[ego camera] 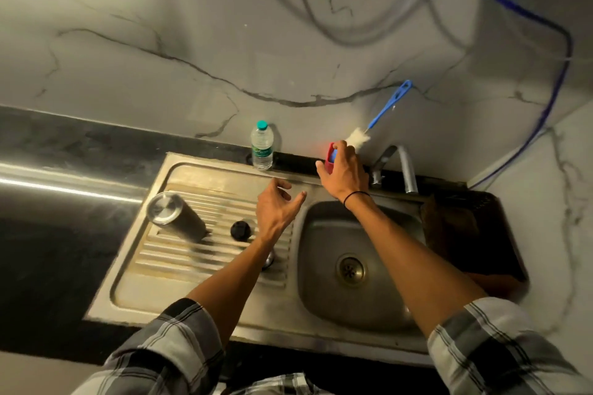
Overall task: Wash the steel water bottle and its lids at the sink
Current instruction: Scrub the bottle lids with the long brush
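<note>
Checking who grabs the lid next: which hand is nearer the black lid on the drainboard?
Left. The left hand hovers just right of the black lid; the right hand is farther back, gripping a red container.

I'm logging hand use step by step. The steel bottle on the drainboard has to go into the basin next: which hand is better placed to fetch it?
Left, probably. The left hand hovers open over the drainboard, nearer the steel bottle. The right hand grips a red container near the tap.
</note>
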